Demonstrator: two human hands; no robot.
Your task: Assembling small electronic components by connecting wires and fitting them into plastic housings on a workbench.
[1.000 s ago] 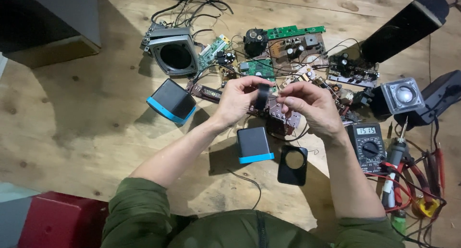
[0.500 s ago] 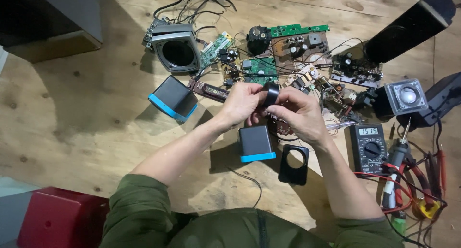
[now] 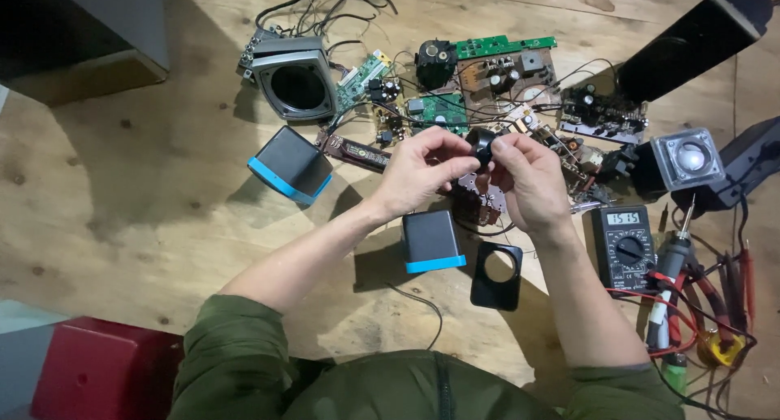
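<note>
Both hands, left (image 3: 422, 172) and right (image 3: 528, 180), grip pinching small black part (image 3: 482, 146), probably speaker driver.

Work surface is a light plywood desk (image 3: 122, 209), knots and grain visible, a seam between boards running across the top right. Light comes from above and casts soft shadows to the left of objects. Top left: a grey box-like cabinet (image 3: 106, 22) with a dark open side, standing on a wooden base. Bottom left corner: a red plastic container (image 3: 97, 375), beside it a pale grey-green patch (image 3: 20, 322), cannot tell what it is. Top right: a tall black speaker cabinet (image 3: 691, 42) lying angled across the boards. No walls or windows in view.
</note>
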